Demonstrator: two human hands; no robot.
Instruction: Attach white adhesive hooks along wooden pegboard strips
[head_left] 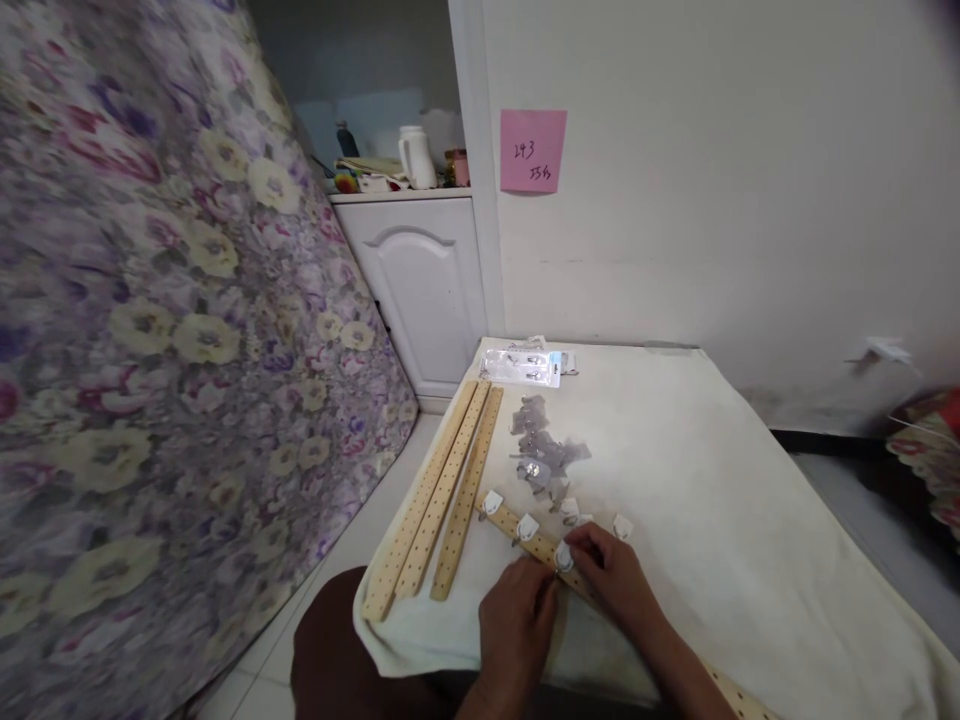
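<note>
A perforated wooden strip (525, 538) lies slantwise on the cream cloth (720, 520), with small white hooks (528, 527) fixed along it. My right hand (611, 575) pinches one white hook (563, 556) against the strip. My left hand (517, 620) rests curled on the strip just below it, holding the wood steady. Loose white hooks (622, 525) and a pile of small clear bags (544, 450) lie just beyond my hands.
Three more perforated wooden strips (439, 495) lie side by side at the cloth's left edge. A clear packet (523, 366) sits at the far edge. A floral mattress (150, 330) leans on the left. A white cabinet (420, 285) and a pink note (532, 150) are behind.
</note>
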